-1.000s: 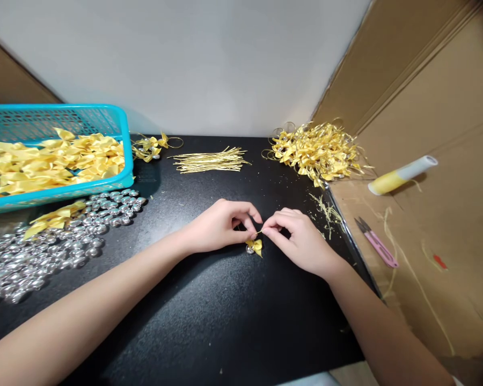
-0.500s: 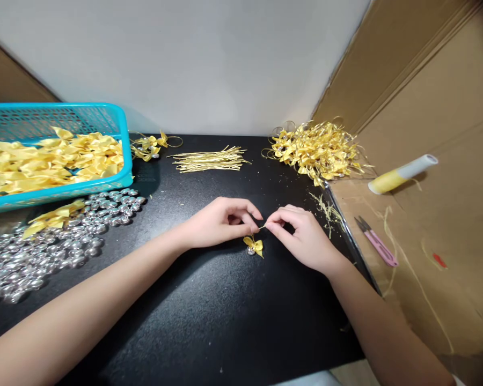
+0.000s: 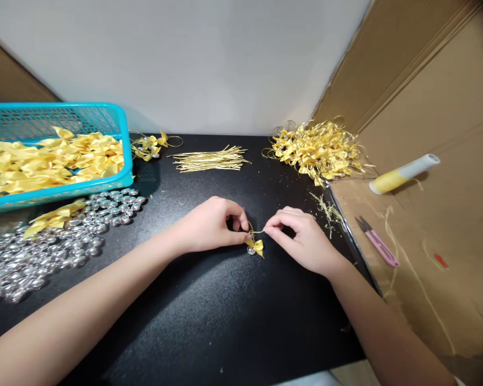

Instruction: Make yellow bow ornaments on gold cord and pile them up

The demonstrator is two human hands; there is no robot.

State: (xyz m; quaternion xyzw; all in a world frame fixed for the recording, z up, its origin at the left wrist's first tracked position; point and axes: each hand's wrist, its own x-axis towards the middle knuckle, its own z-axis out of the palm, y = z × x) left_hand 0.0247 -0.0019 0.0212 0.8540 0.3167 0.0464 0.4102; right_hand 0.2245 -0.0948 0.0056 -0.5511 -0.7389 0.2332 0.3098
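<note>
Yellow bow (image 3: pixel 258 247), silver bead (image 3: pixel 251 250) against it, by left hand (image 3: pixel 215 225). Fingertips both sides pinching gold cord (image 3: pixel 258 231); right hand (image 3: pixel 300 236) at end.

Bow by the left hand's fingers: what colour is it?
Yellow; the bow shows best in the head view, just below the gold cord.

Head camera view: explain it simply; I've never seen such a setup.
No machine here: just a person's bare left hand and right hand, seen from a camera worn on the head, looking forward and down. Both pinch a thin gold cord; a yellow bow with a silver bead shows just below. On the left of the black table lie loose silver beads, with a blue basket of ribbon bows behind. Gold strands lie at the back, left of a heap of looped bows. Pink snips lie right of the table.
</note>
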